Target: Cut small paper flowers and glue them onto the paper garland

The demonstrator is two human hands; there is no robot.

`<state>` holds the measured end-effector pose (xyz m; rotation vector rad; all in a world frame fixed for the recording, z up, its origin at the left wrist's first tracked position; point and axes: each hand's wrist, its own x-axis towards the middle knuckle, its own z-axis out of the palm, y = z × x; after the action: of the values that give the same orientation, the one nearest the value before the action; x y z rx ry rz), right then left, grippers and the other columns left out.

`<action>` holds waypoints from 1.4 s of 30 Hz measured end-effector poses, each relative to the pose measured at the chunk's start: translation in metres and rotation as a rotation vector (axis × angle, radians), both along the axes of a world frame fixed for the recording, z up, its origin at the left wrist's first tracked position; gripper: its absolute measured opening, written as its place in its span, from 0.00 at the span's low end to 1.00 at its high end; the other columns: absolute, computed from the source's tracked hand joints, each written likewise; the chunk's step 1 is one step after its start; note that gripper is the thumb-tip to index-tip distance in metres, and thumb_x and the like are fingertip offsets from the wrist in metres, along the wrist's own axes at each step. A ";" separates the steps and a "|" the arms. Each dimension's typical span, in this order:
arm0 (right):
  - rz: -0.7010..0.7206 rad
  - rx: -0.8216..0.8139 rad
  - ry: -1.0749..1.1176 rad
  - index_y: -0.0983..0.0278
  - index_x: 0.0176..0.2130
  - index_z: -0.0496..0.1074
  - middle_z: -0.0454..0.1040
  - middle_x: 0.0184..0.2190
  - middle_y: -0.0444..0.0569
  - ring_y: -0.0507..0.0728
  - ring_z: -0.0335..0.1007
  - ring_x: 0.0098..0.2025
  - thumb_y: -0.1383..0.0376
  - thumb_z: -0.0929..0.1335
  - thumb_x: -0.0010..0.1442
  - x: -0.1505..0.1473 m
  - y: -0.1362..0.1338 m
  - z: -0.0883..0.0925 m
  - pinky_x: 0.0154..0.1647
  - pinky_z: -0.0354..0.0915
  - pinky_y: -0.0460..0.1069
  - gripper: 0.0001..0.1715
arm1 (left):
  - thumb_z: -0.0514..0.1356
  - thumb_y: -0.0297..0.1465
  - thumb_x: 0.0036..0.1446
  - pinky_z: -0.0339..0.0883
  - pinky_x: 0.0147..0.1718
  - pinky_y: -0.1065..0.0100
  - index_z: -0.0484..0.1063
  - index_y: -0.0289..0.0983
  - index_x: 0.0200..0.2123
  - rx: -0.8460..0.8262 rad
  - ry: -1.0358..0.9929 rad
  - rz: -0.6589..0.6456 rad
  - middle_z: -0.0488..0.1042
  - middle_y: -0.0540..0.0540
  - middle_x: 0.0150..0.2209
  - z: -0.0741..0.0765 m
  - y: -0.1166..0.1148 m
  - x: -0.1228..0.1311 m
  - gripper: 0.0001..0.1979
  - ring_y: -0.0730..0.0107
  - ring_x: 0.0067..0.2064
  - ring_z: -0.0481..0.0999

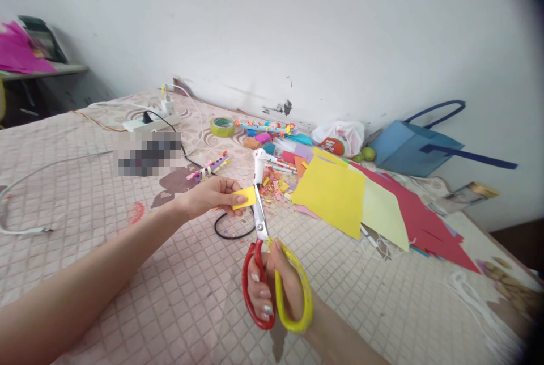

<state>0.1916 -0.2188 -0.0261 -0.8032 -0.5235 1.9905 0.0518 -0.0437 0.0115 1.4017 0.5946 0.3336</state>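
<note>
Between the thumb and fingers of my left hand (216, 195) is a small yellow piece of paper (245, 199). My right hand (276, 280) is wrapped through the handles of a pair of scissors (260, 229), one handle red and the other yellow. The blades point away from me and meet the right edge of the yellow piece; whether they cut into it I cannot tell. Just beyond the blades stands a white hot glue gun (258, 165). A heap of small coloured paper scraps (275, 183) lies to its right.
Large yellow paper (331, 192) and red paper (419, 220) sheets spread to the right. Behind them sit a blue bag (416, 149) and a white plastic bag (342, 137). Green tape (222, 127), a decorated purple stick (210, 166) and a power strip (151, 121) with cables lie further off.
</note>
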 end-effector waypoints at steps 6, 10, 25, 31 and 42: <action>-0.014 0.004 -0.031 0.63 0.22 0.59 0.54 0.12 0.35 0.44 0.48 0.10 0.35 0.59 0.48 -0.001 0.001 -0.004 0.10 0.50 0.41 0.34 | 0.65 0.36 0.46 0.68 0.26 0.75 0.69 0.34 0.28 0.005 -0.008 -0.026 0.77 0.48 0.26 -0.001 0.001 -0.001 0.12 0.77 0.25 0.74; -0.127 0.063 -0.135 0.63 0.22 0.59 0.52 0.11 0.33 0.44 0.45 0.10 0.35 0.60 0.49 0.003 0.002 0.002 0.10 0.46 0.41 0.33 | 0.66 0.37 0.45 0.67 0.26 0.75 0.70 0.34 0.27 0.030 0.012 -0.049 0.77 0.48 0.25 -0.002 0.003 -0.002 0.13 0.75 0.25 0.75; -0.548 0.322 -0.964 0.63 0.31 0.65 0.66 0.22 0.40 0.50 0.59 0.21 0.58 0.71 0.46 0.035 0.029 0.005 0.22 0.56 0.45 0.16 | 0.64 0.44 0.44 0.66 0.22 0.75 0.68 0.34 0.26 0.029 0.095 -0.117 0.76 0.48 0.23 -0.018 -0.045 0.023 0.18 0.74 0.24 0.74; -0.598 0.312 -1.019 0.63 0.30 0.65 0.64 0.19 0.39 0.49 0.56 0.18 0.58 0.71 0.45 0.039 0.035 0.005 0.19 0.53 0.45 0.15 | 0.65 0.44 0.42 0.65 0.21 0.76 0.67 0.34 0.24 0.015 0.145 -0.031 0.76 0.48 0.20 -0.023 -0.044 0.025 0.18 0.73 0.22 0.74; -0.714 0.267 -1.423 0.65 0.33 0.66 0.68 0.21 0.43 0.50 0.59 0.17 0.50 0.66 0.49 0.088 0.054 0.001 0.18 0.57 0.46 0.21 | 0.65 0.42 0.44 0.64 0.19 0.78 0.66 0.33 0.24 -0.018 0.147 0.052 0.74 0.49 0.19 -0.020 -0.042 0.025 0.18 0.77 0.21 0.72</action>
<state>0.2791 -0.1649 -0.0249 -1.8385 -1.0403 0.4436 0.0773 -0.0858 -0.0082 1.4035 0.7539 0.2676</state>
